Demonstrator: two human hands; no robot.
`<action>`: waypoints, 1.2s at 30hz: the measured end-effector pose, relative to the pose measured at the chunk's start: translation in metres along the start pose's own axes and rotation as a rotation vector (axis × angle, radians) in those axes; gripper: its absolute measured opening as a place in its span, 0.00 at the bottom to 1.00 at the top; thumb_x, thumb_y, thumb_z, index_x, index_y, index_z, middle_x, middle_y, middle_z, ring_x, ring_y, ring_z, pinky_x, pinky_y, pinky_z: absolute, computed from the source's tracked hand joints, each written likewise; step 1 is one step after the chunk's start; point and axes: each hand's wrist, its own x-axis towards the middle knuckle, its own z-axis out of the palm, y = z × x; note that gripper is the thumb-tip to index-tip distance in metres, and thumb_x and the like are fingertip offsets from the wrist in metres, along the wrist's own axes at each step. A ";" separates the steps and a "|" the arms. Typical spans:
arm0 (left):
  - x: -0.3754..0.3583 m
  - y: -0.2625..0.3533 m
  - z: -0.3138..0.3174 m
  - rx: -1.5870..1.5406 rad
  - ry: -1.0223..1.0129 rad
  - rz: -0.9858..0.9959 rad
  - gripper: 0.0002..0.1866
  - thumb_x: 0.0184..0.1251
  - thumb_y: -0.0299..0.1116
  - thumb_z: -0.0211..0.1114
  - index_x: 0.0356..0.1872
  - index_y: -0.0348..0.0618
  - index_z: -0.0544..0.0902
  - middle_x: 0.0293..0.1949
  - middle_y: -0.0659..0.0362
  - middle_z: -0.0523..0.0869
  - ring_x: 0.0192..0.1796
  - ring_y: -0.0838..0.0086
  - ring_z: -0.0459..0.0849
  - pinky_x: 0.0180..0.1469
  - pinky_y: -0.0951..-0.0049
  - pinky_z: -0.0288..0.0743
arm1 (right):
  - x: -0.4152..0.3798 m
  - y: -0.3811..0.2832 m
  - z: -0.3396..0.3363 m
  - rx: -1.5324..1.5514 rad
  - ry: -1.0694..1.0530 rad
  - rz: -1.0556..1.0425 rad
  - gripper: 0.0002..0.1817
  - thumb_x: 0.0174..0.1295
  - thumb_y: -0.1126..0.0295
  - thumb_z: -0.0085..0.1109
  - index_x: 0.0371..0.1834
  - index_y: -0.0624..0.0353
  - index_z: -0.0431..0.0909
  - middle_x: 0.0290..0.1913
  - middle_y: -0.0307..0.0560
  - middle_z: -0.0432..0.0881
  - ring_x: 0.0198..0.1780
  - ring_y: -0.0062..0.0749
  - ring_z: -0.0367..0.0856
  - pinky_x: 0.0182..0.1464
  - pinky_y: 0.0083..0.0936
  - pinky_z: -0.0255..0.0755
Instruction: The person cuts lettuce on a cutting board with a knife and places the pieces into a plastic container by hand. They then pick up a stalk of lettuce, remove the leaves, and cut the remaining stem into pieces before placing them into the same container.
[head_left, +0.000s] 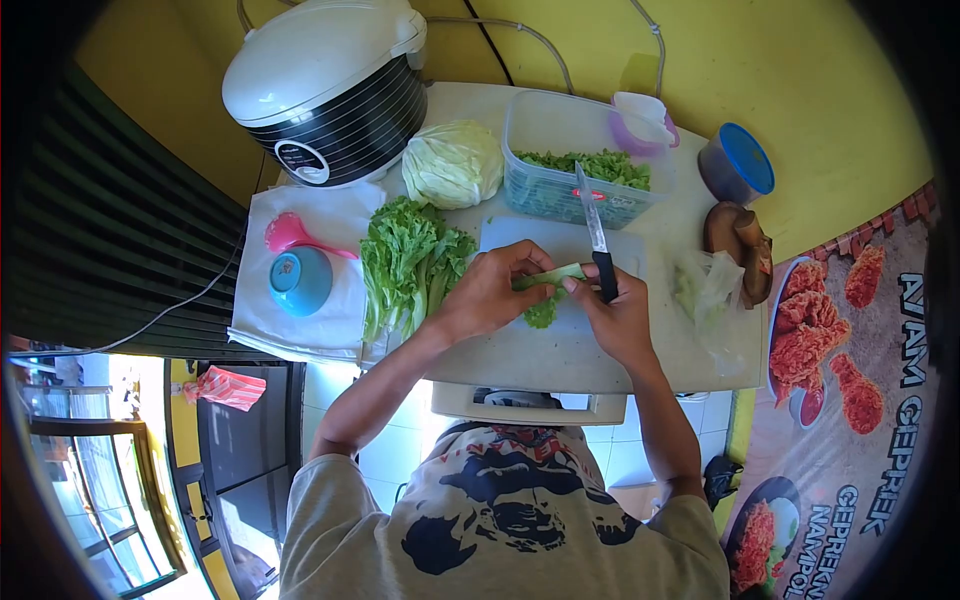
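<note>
Over a pale cutting board (495, 232), my left hand (495, 288) is closed on a lettuce leaf (541, 312), its pale stem (556, 275) running toward the right hand. My right hand (612, 312) grips the black handle of a knife (591, 205), its blade pointing up and away, while the thumb touches the stem. Just left of my left hand lies a bunch of green lettuce (408, 262). Behind the board, a clear plastic container (585, 205) holds cut green leaves (600, 166).
A cabbage (453, 165) and a rice cooker (325, 95) stand at the back left. On white paper at left are a pink ladle (290, 235) and an upturned blue bowl (300, 281). A plastic bag (706, 300), brown wooden items (735, 240) and a blue-lidded tub (737, 163) occupy the right.
</note>
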 end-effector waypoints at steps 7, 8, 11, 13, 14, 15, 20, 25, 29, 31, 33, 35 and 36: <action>0.005 -0.010 0.002 0.458 0.203 0.130 0.14 0.67 0.31 0.77 0.50 0.38 0.87 0.45 0.49 0.92 0.45 0.59 0.93 0.50 0.64 0.85 | -0.005 -0.019 -0.002 -0.321 0.018 -0.055 0.15 0.74 0.70 0.66 0.59 0.64 0.81 0.34 0.52 0.87 0.32 0.33 0.85 0.35 0.29 0.76; 0.005 -0.013 0.004 0.487 0.237 0.135 0.13 0.66 0.30 0.77 0.49 0.38 0.87 0.44 0.49 0.92 0.45 0.56 0.93 0.50 0.62 0.85 | -0.010 -0.016 -0.006 -0.358 -0.001 -0.035 0.17 0.75 0.71 0.64 0.64 0.64 0.79 0.35 0.55 0.87 0.33 0.37 0.86 0.34 0.31 0.76; 0.005 -0.018 0.008 0.552 0.326 0.165 0.11 0.65 0.29 0.77 0.46 0.37 0.88 0.44 0.48 0.91 0.44 0.50 0.92 0.49 0.58 0.86 | -0.028 -0.019 -0.003 -0.418 0.016 -0.174 0.24 0.77 0.74 0.58 0.75 0.61 0.71 0.38 0.59 0.86 0.32 0.46 0.87 0.34 0.36 0.78; 0.005 -0.023 0.009 0.565 0.371 0.211 0.10 0.65 0.28 0.76 0.44 0.37 0.89 0.43 0.49 0.90 0.43 0.50 0.92 0.48 0.57 0.86 | -0.042 -0.018 -0.004 -0.470 -0.021 -0.256 0.29 0.77 0.76 0.56 0.81 0.58 0.66 0.38 0.59 0.85 0.32 0.49 0.87 0.34 0.40 0.79; 0.005 -0.023 0.009 0.569 0.356 0.217 0.09 0.66 0.28 0.75 0.44 0.38 0.89 0.43 0.49 0.90 0.41 0.49 0.91 0.46 0.56 0.86 | -0.049 -0.016 -0.007 -0.509 -0.078 -0.259 0.31 0.77 0.76 0.55 0.83 0.56 0.63 0.38 0.59 0.84 0.32 0.50 0.87 0.35 0.41 0.80; 0.004 -0.024 0.008 0.573 0.341 0.224 0.08 0.67 0.28 0.74 0.44 0.38 0.89 0.44 0.49 0.89 0.39 0.48 0.91 0.45 0.55 0.87 | -0.055 -0.013 -0.010 -0.548 -0.136 -0.261 0.33 0.77 0.77 0.54 0.85 0.55 0.61 0.38 0.58 0.83 0.32 0.52 0.87 0.36 0.42 0.81; 0.005 -0.027 0.008 0.612 0.336 0.262 0.05 0.67 0.27 0.73 0.42 0.40 0.92 0.43 0.51 0.90 0.35 0.51 0.91 0.42 0.57 0.88 | -0.069 -0.003 -0.013 -0.693 -0.177 -0.194 0.34 0.75 0.75 0.56 0.85 0.50 0.62 0.34 0.53 0.82 0.26 0.49 0.84 0.31 0.43 0.81; 0.004 -0.025 0.008 0.652 0.326 0.237 0.07 0.66 0.26 0.74 0.44 0.41 0.93 0.42 0.53 0.90 0.36 0.55 0.92 0.42 0.60 0.88 | -0.066 -0.012 -0.014 -0.803 -0.211 -0.142 0.35 0.72 0.80 0.58 0.83 0.51 0.67 0.36 0.55 0.86 0.28 0.49 0.86 0.33 0.42 0.82; 0.004 -0.026 0.009 0.644 0.328 0.237 0.07 0.67 0.26 0.74 0.44 0.41 0.93 0.43 0.53 0.90 0.35 0.55 0.92 0.41 0.60 0.88 | -0.065 -0.011 -0.015 -0.842 -0.236 -0.129 0.36 0.70 0.81 0.58 0.83 0.50 0.67 0.36 0.54 0.87 0.28 0.49 0.87 0.33 0.41 0.82; 0.004 -0.024 0.009 0.652 0.332 0.241 0.07 0.67 0.26 0.73 0.44 0.42 0.93 0.43 0.54 0.90 0.34 0.55 0.92 0.40 0.59 0.88 | -0.064 -0.007 -0.017 -0.839 -0.234 -0.158 0.36 0.71 0.79 0.58 0.83 0.50 0.66 0.34 0.52 0.84 0.26 0.47 0.84 0.31 0.41 0.81; 0.003 -0.024 0.009 0.658 0.321 0.239 0.07 0.67 0.26 0.73 0.44 0.42 0.93 0.43 0.54 0.90 0.34 0.54 0.92 0.39 0.59 0.88 | -0.063 0.000 -0.017 -0.831 -0.223 -0.220 0.36 0.72 0.75 0.59 0.85 0.50 0.63 0.30 0.49 0.80 0.20 0.44 0.80 0.25 0.41 0.78; 0.004 -0.024 0.008 0.667 0.312 0.240 0.07 0.68 0.26 0.73 0.44 0.42 0.93 0.44 0.54 0.90 0.34 0.54 0.91 0.39 0.58 0.88 | -0.062 0.000 -0.018 -0.828 -0.228 -0.225 0.37 0.71 0.75 0.59 0.84 0.50 0.63 0.30 0.49 0.80 0.20 0.45 0.80 0.25 0.41 0.78; 0.004 -0.024 0.008 0.672 0.308 0.241 0.07 0.68 0.26 0.73 0.44 0.42 0.93 0.44 0.54 0.90 0.33 0.54 0.91 0.39 0.58 0.88 | -0.061 0.000 -0.018 -0.826 -0.230 -0.227 0.37 0.71 0.75 0.59 0.84 0.50 0.63 0.30 0.49 0.80 0.20 0.45 0.80 0.25 0.41 0.78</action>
